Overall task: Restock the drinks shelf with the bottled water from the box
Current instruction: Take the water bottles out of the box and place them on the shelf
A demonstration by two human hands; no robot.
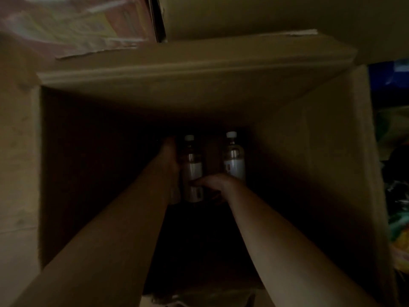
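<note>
I look down into a deep, dark cardboard box [298, 151]. Two water bottles with white caps and white labels lie at its bottom: the left bottle [192, 165] and the right bottle [234, 160]. Both my arms reach into the box. My left hand [170, 158] lies with straight fingers along the left side of the left bottle. My right hand [213, 185] curls its fingers round the lower part of that same bottle. The right bottle lies just beyond my right hand, untouched. The box floor around them is too dark to make out.
The box's far flap [188, 69] is folded outward. Another carton [265, 14] and a colourful printed package [73, 23] stand behind it. Colourful goods [396, 151] lie to the right of the box, and a pale surface [15, 173] runs along its left.
</note>
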